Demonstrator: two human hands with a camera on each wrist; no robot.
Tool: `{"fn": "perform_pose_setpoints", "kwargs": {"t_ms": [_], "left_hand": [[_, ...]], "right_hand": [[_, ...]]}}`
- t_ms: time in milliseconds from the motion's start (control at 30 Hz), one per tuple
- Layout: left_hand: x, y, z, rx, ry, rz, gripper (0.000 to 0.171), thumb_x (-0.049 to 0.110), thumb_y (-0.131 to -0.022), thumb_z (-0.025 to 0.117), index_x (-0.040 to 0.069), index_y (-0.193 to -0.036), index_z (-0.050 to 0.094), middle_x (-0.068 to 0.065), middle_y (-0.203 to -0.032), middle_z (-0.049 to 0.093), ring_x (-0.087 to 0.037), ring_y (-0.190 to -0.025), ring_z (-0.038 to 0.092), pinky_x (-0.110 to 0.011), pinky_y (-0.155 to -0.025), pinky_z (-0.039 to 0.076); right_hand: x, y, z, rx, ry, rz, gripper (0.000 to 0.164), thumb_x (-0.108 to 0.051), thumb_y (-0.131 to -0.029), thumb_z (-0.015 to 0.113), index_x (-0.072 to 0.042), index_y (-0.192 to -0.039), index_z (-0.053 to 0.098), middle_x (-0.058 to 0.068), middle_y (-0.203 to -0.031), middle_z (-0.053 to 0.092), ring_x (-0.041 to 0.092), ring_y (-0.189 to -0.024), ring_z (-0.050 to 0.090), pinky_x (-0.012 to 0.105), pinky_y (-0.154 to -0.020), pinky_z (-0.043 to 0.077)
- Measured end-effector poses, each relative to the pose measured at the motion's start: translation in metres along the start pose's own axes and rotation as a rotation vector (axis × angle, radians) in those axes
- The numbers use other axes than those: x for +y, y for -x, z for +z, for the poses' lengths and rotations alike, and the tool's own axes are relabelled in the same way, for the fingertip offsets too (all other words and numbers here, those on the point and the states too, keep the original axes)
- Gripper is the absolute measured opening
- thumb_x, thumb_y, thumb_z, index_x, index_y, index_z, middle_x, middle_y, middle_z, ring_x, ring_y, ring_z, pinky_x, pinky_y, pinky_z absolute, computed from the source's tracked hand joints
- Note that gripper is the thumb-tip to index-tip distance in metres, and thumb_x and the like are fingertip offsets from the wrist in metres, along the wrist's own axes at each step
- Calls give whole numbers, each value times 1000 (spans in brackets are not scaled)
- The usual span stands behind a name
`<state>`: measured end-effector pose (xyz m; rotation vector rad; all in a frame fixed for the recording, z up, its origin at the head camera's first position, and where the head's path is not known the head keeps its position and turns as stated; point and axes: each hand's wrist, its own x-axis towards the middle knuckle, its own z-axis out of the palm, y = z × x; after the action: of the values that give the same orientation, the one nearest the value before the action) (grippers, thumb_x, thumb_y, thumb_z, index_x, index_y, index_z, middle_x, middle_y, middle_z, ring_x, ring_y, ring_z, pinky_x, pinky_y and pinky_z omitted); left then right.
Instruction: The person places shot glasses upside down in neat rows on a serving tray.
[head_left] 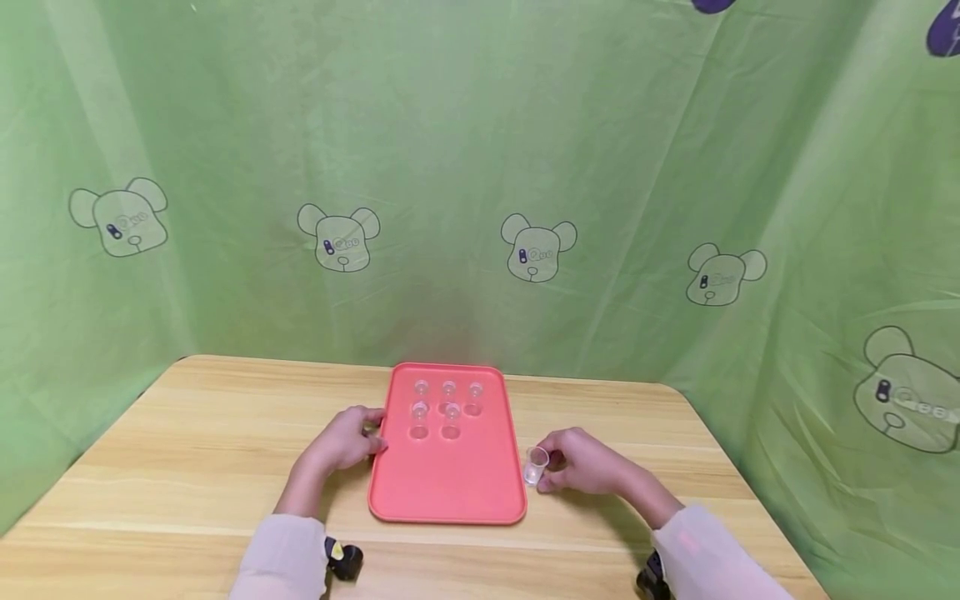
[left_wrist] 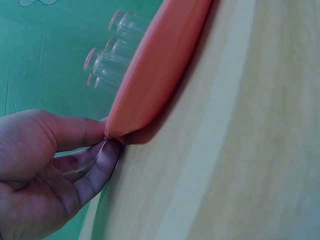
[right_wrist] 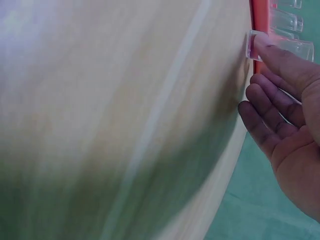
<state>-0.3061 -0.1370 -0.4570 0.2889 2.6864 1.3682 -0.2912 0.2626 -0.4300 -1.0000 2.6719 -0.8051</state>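
A pink-red tray [head_left: 448, 487] lies on the wooden table, bearing several small clear cups [head_left: 452, 413] in two rows toward its far end, three behind and two in front. At the tray's left edge my left hand [head_left: 347, 439] pinches the rim; the left wrist view shows the thumb above and fingertips [left_wrist: 111, 150] beneath the tray's edge [left_wrist: 150, 90]. My right hand [head_left: 587, 463] holds another small clear cup [head_left: 535, 468] upright between thumb and fingers, just beside the tray's right edge. In the right wrist view, this cup [right_wrist: 300, 49] is partly covered by the thumb.
The wooden table [head_left: 187, 467] extends on both sides of the tray. Green curtain [head_left: 442, 167] with bear-head drawings hangs behind the table and along its sides. A dark wrist device [head_left: 345, 562] sits at the left cuff, another [head_left: 654, 577] at the right.
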Motion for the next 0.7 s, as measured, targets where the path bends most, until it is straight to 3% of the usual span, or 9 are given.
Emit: {"fn": "perform_pose_setpoints", "kwargs": {"t_ms": [333,700], "left_hand": [[-3,-1,1,9,-10,-6,53,-3,-89,69,-5,-141,57,-23,-134,62,-22,-86,59,-31,-68,50],[-2,-1,1,10,-19,-14,53,-2,-90,69,-5,-141,57,-23,-135,60,-21,-86,59,-31,-70,50]], "right_hand": [[5,-1,10,13,-153,51,21,-16,-82,85,-10,-99,74,-3,-82,67,9,-72,58,24,-65,52],[7,-3,10,5,-195,50,15,-13,-83,84,-8,-92,72,-4,-78,63,7,-69,53,21,-62,48]]}}
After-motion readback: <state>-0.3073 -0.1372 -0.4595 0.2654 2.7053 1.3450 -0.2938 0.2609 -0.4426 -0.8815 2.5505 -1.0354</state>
